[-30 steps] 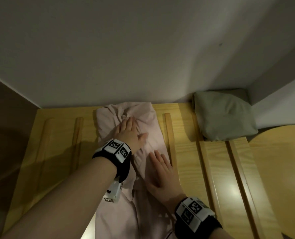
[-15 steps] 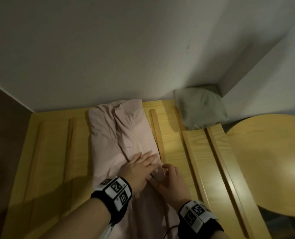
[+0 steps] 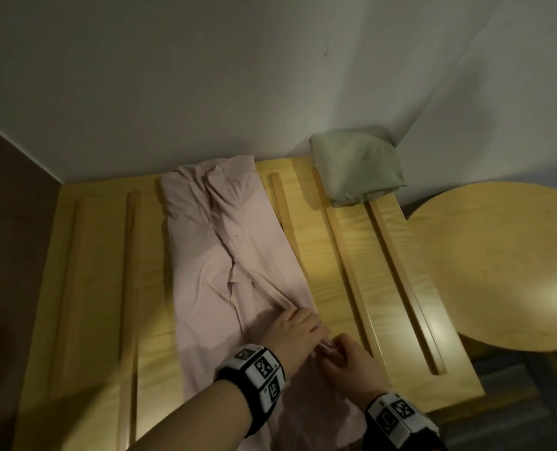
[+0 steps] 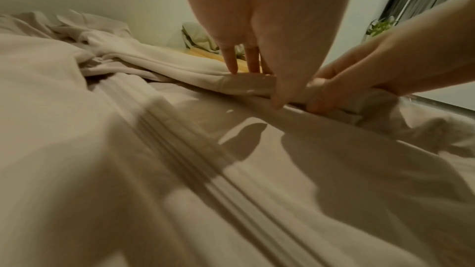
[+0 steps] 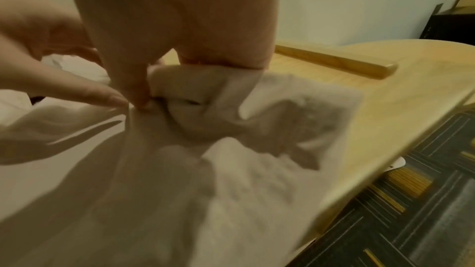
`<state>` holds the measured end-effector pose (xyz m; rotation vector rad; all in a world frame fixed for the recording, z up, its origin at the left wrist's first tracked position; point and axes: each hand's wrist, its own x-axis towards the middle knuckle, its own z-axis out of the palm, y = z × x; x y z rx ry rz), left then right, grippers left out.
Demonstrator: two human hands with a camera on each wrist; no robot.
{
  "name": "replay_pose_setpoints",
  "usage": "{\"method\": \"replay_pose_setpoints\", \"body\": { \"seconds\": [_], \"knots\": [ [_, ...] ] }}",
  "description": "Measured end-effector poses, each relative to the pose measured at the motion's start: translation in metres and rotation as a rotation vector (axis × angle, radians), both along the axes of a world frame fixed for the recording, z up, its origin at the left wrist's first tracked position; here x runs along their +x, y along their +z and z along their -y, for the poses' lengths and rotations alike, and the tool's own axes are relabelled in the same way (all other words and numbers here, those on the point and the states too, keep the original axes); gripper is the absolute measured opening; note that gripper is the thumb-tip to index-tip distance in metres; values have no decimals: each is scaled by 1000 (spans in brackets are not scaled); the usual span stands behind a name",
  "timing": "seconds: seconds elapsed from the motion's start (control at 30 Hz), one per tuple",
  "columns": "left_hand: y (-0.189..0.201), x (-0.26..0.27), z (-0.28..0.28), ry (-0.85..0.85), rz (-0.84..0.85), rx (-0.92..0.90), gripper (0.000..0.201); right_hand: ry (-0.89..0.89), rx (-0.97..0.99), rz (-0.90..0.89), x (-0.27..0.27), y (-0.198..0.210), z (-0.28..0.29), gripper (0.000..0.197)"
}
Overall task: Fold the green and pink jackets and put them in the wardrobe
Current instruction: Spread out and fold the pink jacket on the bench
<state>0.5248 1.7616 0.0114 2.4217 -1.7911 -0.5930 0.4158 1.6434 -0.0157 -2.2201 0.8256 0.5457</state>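
Both hands, left hand (image 3: 295, 330) and right hand (image 3: 345, 362), pinch the pink jacket (image 3: 218, 255) cuff on the wooden table (image 3: 342, 242)

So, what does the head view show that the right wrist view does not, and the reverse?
Only the head view shows the folded green jacket in the far corner by the wall, and the pink jacket at full length. Only the right wrist view shows the dark patterned floor and the right hand gripping bunched pink fabric from close up. Both show the left hand, the pink jacket and the wooden table.
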Motion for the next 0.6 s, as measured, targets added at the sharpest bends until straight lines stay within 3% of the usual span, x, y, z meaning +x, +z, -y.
{"method": "replay_pose_setpoints", "body": {
  "seconds": [0.1,0.2,0.33,0.43,0.53,0.6],
  "knots": [
    [6,-15,7,35,52,43,27,14,18,-16,-21,1,5,25],
    [-10,-28,7,53,124,45,31,41,64,-53,-37,2,11,19],
    [1,-34,10,283,163,20,39,31,114,-43,-60,4,13,20],
    [-3,-47,4,209,106,91,37,45,125,-25,-79,7,15,23],
    [12,-64,6,211,112,62,38,69,130,-18,-94,9,13,18],
    [1,-78,4,209,29,20,38,90,124,12,-100,11,10,16]
  ]
}}
